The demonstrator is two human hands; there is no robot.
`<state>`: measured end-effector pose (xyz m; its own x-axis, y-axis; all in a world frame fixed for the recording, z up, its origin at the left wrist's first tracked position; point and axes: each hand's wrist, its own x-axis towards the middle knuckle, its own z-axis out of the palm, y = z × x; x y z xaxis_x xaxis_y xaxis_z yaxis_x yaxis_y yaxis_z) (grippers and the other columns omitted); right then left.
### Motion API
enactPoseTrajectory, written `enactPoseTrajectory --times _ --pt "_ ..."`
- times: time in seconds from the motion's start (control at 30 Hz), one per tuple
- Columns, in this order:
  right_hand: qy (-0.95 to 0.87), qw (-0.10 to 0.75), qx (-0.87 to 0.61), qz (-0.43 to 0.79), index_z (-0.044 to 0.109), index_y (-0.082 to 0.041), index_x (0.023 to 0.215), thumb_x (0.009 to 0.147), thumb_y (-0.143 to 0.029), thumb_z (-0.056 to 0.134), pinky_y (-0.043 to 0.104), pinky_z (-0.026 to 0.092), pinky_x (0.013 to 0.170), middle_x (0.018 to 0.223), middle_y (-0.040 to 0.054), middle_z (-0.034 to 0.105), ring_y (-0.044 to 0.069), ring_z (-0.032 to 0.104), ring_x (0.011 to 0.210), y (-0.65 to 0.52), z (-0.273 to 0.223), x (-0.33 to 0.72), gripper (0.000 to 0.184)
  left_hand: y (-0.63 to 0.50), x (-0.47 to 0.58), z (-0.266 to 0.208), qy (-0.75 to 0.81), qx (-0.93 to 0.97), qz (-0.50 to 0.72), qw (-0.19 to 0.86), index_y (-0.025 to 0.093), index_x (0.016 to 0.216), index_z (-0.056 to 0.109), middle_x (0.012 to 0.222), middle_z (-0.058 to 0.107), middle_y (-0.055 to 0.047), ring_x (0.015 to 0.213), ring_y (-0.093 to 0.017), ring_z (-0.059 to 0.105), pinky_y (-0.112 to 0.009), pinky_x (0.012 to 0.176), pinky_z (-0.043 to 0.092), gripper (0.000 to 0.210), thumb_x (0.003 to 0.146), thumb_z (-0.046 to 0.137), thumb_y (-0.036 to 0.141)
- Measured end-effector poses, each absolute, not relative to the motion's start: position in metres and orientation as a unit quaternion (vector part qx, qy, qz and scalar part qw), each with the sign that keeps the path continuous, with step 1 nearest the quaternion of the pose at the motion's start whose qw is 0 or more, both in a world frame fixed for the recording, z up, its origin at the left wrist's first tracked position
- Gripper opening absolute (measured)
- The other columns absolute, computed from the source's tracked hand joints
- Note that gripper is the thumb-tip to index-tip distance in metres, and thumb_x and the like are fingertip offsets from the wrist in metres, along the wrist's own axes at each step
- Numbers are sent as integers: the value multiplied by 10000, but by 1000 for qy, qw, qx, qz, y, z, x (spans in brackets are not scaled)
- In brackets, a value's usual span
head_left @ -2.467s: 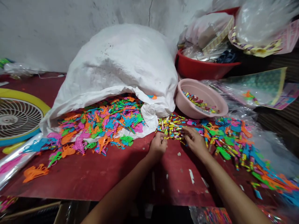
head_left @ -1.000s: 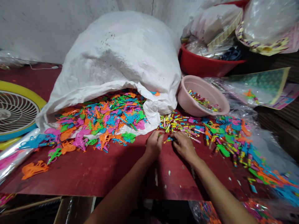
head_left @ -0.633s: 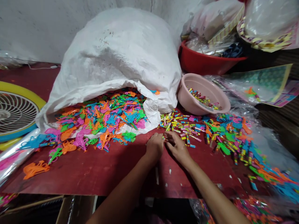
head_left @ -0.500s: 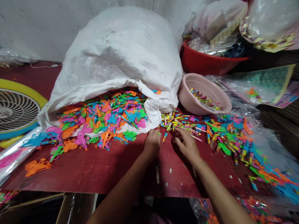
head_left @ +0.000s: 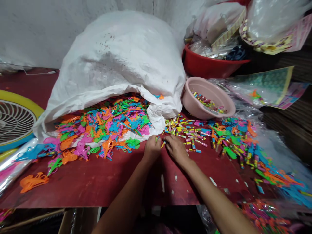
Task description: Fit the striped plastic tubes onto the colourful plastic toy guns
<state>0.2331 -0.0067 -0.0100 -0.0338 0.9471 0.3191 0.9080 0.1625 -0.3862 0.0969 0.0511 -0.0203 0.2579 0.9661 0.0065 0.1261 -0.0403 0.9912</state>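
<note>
Scuffed red table (head_left: pixel 97 185), cracked grey wall (head_left: pixel 48 31) behind. Going from the hands: one sack (head_left: pixel 126 55) at 11 o'clock, one fan (head_left: pixel 34 105) at 9, two basins (head_left: pixel 192 104) around 1. Tubes (head_left: pixel 179 128) at 1, too many to count. Left hand (head_left: pixel 151 150) grips one tube (head_left: pixel 157 139); right hand (head_left: pixel 177 149) is at another (head_left: pixel 163 144), can't tell if it's gripping.
</note>
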Motion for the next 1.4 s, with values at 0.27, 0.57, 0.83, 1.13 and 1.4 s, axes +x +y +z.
enactPoseTrajectory --times 0.27,0.57,0.83,1.13,1.4 --pt "-704 312 -638 36 455 -114 1349 947 -165 427 382 455 967 1234 167 598 246 563 1127 -30 -12 221 407 38 99 -13 323 548 273 722 153 779 567 616 557 -14 532 -151 531 -259 523 417 292 783 621 440" --pt "-601 204 -771 -53 641 -159 1025 876 -232 499 424 456 811 903 106 589 283 553 890 -101 -3 328 219 29 111 -11 307 403 313 803 125 1039 548 633 510 43 479 -81 455 -194 465 383 413 725 696 348" --pt "-645 287 -705 70 594 -193 968 927 -199 451 315 445 736 905 62 551 205 549 839 -97 5 292 149 -5 137 -9 256 739 353 514 161 1002 622 972 661 -109 927 -236 608 -378 864 481 197 878 489 236" --pt "-630 366 -679 91 587 -202 1115 873 -173 492 319 495 781 1000 53 636 189 608 864 -77 -1 287 262 1 131 -12 291 742 378 472 144 1271 586 1076 633 -173 1043 -321 587 -447 975 438 464 813 513 168" --pt "-662 201 -722 -13 685 -196 1021 834 -121 497 411 445 927 1127 108 632 267 557 1072 -67 0 340 275 16 121 -8 351 458 343 741 129 1187 465 711 564 10 428 -102 452 -229 423 366 462 804 566 367"
